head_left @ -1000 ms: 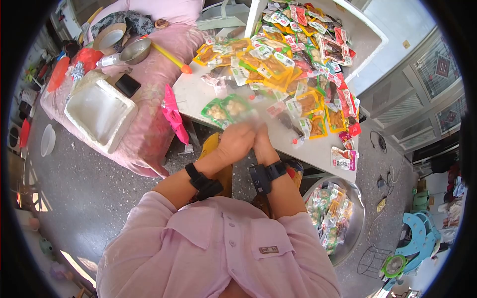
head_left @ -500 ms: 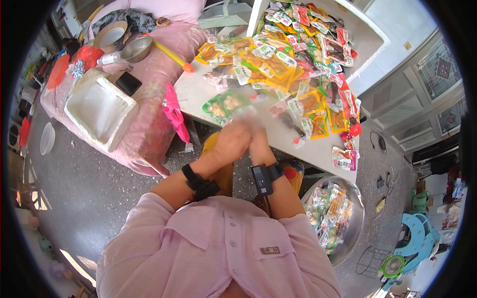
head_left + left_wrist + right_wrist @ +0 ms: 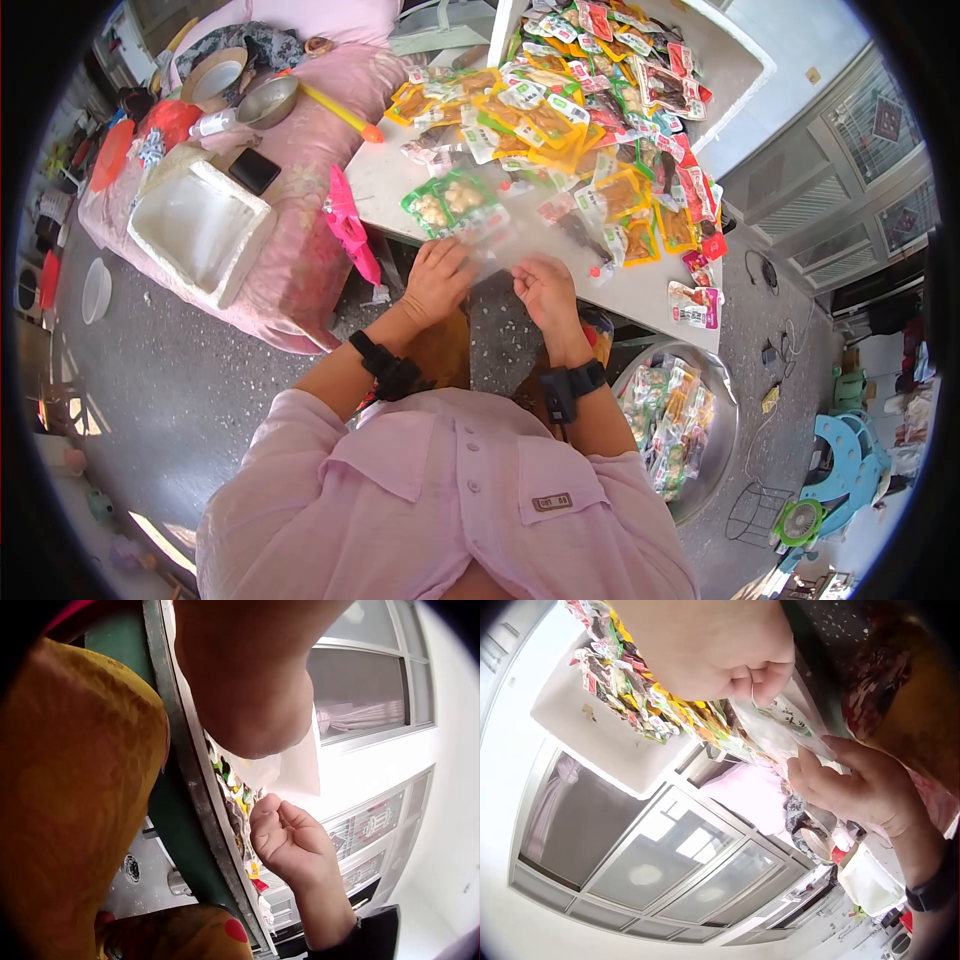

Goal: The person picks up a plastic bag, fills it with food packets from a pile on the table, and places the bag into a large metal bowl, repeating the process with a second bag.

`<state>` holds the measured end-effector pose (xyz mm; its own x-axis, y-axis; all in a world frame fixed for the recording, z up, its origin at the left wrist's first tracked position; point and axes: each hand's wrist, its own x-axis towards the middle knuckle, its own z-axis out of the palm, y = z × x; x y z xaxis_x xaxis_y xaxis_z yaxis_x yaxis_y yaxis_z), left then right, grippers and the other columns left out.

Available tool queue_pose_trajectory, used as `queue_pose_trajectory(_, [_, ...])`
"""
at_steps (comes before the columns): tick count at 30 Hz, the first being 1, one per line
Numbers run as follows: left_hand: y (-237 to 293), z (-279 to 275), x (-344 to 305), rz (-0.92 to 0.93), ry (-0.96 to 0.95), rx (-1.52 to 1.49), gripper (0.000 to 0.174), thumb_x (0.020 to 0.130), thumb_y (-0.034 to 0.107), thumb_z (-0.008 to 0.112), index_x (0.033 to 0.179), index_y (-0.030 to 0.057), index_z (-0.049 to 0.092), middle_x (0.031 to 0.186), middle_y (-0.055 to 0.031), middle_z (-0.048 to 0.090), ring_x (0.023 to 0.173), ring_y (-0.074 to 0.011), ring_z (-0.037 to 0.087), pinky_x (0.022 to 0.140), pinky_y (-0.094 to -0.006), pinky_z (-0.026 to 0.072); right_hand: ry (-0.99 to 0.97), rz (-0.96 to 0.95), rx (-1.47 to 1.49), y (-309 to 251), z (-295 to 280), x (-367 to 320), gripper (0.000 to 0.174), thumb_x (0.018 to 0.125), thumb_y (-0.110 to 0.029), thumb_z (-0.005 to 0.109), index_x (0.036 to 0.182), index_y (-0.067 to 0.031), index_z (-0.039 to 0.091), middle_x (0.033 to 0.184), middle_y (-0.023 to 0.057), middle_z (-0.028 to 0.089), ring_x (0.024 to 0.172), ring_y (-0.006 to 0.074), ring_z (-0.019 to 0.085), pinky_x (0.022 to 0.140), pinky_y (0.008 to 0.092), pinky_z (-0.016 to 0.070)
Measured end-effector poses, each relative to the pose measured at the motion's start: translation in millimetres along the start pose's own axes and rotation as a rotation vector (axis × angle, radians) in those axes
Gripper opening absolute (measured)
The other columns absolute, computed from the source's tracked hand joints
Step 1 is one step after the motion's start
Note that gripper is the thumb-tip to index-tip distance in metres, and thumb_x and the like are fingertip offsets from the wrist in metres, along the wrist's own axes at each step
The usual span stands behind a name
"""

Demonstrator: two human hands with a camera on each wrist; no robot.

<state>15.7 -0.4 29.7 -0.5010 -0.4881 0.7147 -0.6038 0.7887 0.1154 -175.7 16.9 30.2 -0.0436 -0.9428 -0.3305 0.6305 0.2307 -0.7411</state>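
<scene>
Parting from the clasp of a moment ago, the left hand (image 3: 435,280) and right hand (image 3: 545,290) each pinch an edge of the clear bag (image 3: 500,255), stretched between them at six o'clock of the green snack packs (image 3: 450,203), seemingly rubbed open.

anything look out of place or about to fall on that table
One snack packet lies apart from the heap of packets, right at the table's corner edge; it might slip off.

bag (image 3: 495,258): clear plastic film, glossy
snack packets (image 3: 560,120): glossy printed plastic
counter (image 3: 640,295): smooth matt white
basin (image 3: 726,420): shiny metal
box (image 3: 200,225): matt white foam
</scene>
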Motion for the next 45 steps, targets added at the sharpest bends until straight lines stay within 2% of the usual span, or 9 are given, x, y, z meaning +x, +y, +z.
queue_pose_trajectory(3, [-5.8,-2.3,5.1,-0.004,-0.017,-0.1,0.028,0.059,0.007,0.056,0.087,0.0058,0.055,0.099,-0.0111,0.049,0.098,-0.0292,0.044,0.084,-0.04,0.0347,0.102,-0.161,-0.282,-12.6,0.5,-3.1,0.018,0.075,-0.008,0.055,0.091,-0.0035,0.048,0.085,0.0052,0.054,0.075,0.0146,0.054,0.06,0.0245,0.0436])
queue_pose_trajectory(6, [-11.6,-19.8,25.7,-0.077,0.076,-0.238,0.022,0.063,0.004,0.055,0.085,0.0042,0.055,0.098,-0.0119,0.05,0.097,-0.0304,0.046,0.084,-0.04,0.0358,-0.001,-0.713,-0.88,-25.0,-7.6,6.0,0.024,0.073,-0.008,0.056,0.095,-0.0027,0.048,0.09,0.0035,0.052,0.081,0.0131,0.052,0.066,0.0233,0.043])
queue_pose_trajectory(7, [-14.3,-27.7,35.0,-0.1,0.122,-0.262,0.014,0.074,0.002,0.053,0.088,0.0007,0.053,0.095,-0.0128,0.052,0.092,-0.0297,0.049,0.08,-0.036,0.0394,-0.053,-0.704,-0.853,-33.2,-1.1,4.8,0.025,0.074,-0.005,0.055,0.098,-0.0021,0.049,0.093,0.0039,0.05,0.088,0.0127,0.049,0.079,0.025,0.0379])
queue_pose_trajectory(15, [-25.3,-75.6,82.7,-0.592,-0.071,-1.047,0.014,0.085,0.013,0.045,0.09,0.0015,0.052,0.082,-0.0003,0.055,0.077,-0.0063,0.049,0.07,-0.0209,0.0407,-0.265,-0.74,-0.954,-91.6,54.5,-16.1,0.039,0.067,-0.019,0.064,0.1,-0.0044,0.05,0.097,0.0094,0.052,0.087,0.0184,0.05,0.074,0.0294,0.0403])
queue_pose_trajectory(19, [7.5,-79.3,74.0,-0.601,-0.06,-0.993,0.011,0.084,0.01,0.046,0.086,0.0007,0.051,0.078,-0.0014,0.055,0.073,-0.0076,0.05,0.065,-0.0205,0.0407,-0.484,-0.6,-1.363,-100.6,72.8,-45.5,0.028,0.071,-0.021,0.059,0.092,-0.0047,0.052,0.083,0.0117,0.054,0.077,0.0238,0.053,0.066,0.0327,0.0406])
queue_pose_trajectory(22, [31.4,-85.0,66.3,-0.546,-0.016,-0.883,0.01,0.084,0.009,0.047,0.086,0.0007,0.051,0.078,-0.003,0.056,0.074,-0.0086,0.051,0.065,-0.0208,0.0406,-0.558,-0.83,-1.464,-93.7,70.5,-59.9,0.016,0.074,-0.018,0.053,0.082,-0.004,0.051,0.07,0.0128,0.052,0.07,0.0297,0.051,0.061,0.0382,0.0391])
queue_pose_trajectory(28, [52.9,-88.0,57.8,-0.346,-0.064,-0.822,0.012,0.084,0.008,0.045,0.09,-0.0005,0.051,0.088,-0.008,0.056,0.078,-0.0123,0.05,0.07,-0.0228,0.0399,-0.434,-0.92,-1.492,-80.0,52.7,-96.1,0.011,0.076,-0.014,0.048,0.077,-0.0031,0.048,0.069,0.0118,0.05,0.069,0.0298,0.049,0.06,0.0386,0.0382])
queue_pose_trajectory(39, [12.1,-10.5,0.8,-0.554,-0.418,-0.948,0.009,0.082,0.006,0.048,0.089,0.002,0.051,0.083,-0.0013,0.052,0.077,-0.0069,0.047,0.068,-0.0198,0.0383,-0.013,-0.717,-1.222,-116.7,-57.0,-172.1,0.012,0.077,-0.012,0.048,0.079,-0.0004,0.051,0.074,0.0146,0.052,0.071,0.0325,0.05,0.063,0.0373,0.0398])
queue_pose_trajectory(45, [8.2,2.0,-29.5,-0.613,-0.479,-0.708,0.007,0.08,0.005,0.049,0.085,0.0013,0.051,0.074,0.0005,0.047,0.068,-0.0063,0.043,0.063,-0.0194,0.037,0.327,-0.546,-0.911,-140.4,-129.3,-231.1,0.008,0.08,-0.008,0.051,0.078,-0.0008,0.053,0.067,0.0008,0.049,0.063,0.0066,0.044,0.057,0.0209,0.0367])
